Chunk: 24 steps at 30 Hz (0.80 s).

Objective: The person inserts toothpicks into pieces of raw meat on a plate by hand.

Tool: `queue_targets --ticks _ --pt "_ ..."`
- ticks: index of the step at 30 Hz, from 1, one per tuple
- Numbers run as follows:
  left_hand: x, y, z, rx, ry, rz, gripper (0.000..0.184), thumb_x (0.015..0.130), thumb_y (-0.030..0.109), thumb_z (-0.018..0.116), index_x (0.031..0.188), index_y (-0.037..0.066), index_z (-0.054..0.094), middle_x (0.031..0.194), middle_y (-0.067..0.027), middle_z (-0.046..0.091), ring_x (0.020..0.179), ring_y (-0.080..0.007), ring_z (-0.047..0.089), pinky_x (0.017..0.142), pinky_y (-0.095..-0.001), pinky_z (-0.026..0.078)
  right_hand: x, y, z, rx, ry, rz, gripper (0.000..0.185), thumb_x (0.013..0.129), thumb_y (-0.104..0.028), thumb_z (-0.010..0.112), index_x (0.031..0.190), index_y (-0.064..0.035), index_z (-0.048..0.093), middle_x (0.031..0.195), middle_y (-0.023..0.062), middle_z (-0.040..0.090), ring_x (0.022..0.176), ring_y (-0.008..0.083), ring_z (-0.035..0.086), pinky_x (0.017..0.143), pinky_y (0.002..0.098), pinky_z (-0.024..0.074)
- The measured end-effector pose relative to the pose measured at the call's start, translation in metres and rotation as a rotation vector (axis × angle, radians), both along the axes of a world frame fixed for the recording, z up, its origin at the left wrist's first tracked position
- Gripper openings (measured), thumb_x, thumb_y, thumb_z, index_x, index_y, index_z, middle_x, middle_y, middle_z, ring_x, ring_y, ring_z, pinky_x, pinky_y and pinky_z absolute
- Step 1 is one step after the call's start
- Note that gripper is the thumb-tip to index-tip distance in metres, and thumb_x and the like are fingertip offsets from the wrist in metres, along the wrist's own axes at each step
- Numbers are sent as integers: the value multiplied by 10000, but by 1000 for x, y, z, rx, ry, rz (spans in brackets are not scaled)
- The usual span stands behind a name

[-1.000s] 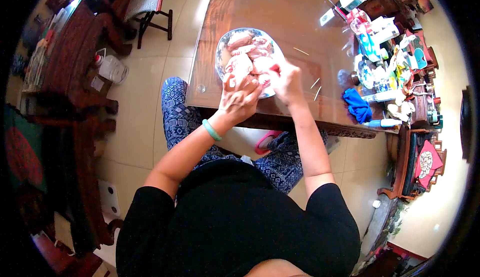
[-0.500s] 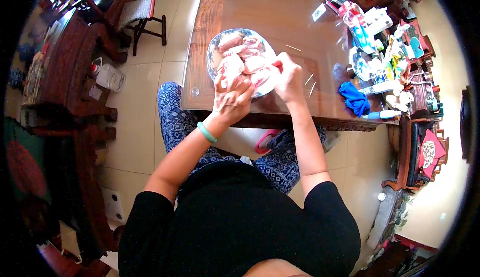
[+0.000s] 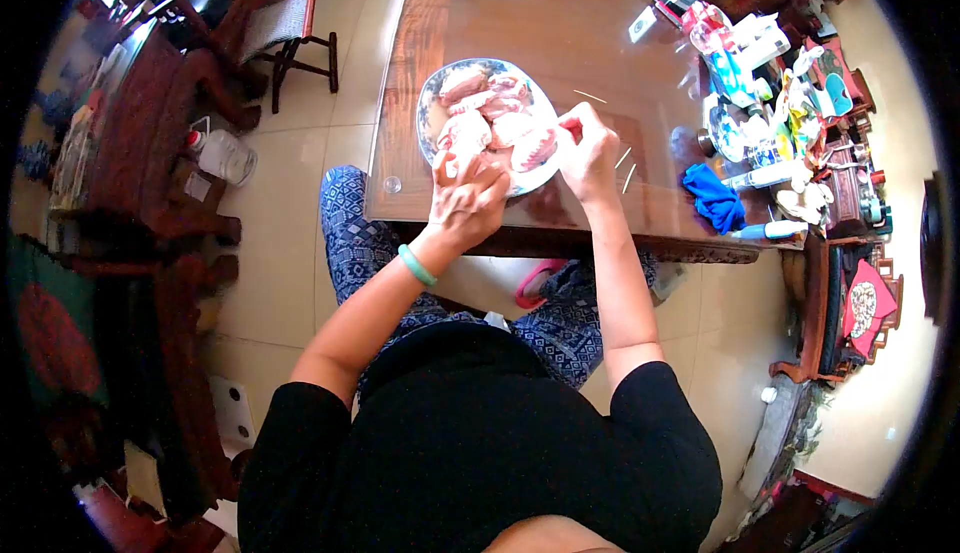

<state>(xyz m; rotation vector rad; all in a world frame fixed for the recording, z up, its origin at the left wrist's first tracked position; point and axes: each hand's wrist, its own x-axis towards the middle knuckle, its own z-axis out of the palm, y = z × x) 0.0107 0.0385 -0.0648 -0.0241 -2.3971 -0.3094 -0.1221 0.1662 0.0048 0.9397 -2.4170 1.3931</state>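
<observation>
Several pieces of raw pinkish meat [image 3: 465,131] lie on an oval white plate with a blue pattern [image 3: 428,113], near the front edge of the wooden table. My left hand [image 3: 468,198], with a green bangle at its wrist, bends its fingers over the meat at the plate's near side and presses on a piece there. Just off the plate's right rim is my right hand [image 3: 590,153], its fingers pinched together. Whatever lies between those fingertips is too small to make out.
Thin pale sticks [image 3: 626,166] lie on the glass-topped table [image 3: 540,13] to the right. Beyond them are a blue cloth [image 3: 713,199], bottles and packages. A stool [image 3: 285,33] and a clear plastic jug [image 3: 226,156] stand on the floor at the left.
My right hand has moved slightly right, off the plate's rim. My left hand stays over the near meat. A piece at the plate's right side now lies turned differently.
</observation>
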Motion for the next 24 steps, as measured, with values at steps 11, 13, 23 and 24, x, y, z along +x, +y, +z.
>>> queue_targets --ticks 11,13,23,24 --pt "-5 -2 45 309 76 -21 189 778 315 696 842 139 710 910 6 683 935 -208 559 950 -470 258 1 -1 -13 -29 -9 5 128 804 -48 687 814 -5 568 687 165 649 630 278 669 577 362 503" --pt "-24 -4 45 364 -33 -40 175 791 305 695 812 134 727 822 -20 693 902 -222 580 927 -453 287 3 -2 -12 26 -46 -7 131 801 -49 701 796 -5 578 670 116 647 634 180 654 589 314 503" --pt "-44 -8 41 28 -256 -30 226 744 362 709 716 141 749 707 -48 679 792 -222 592 863 -441 330 10 7 -12 -108 -79 -68 91 812 -29 665 818 4 580 710 127 667 657 198 665 604 327 509" --pt "-45 -9 40 34 -247 -30 244 744 375 704 702 138 745 695 -51 676 790 -220 597 864 -441 333 7 5 -12 -39 -58 -24 80 818 -21 654 828 5 579 714 131 668 662 206 667 609 330 511"
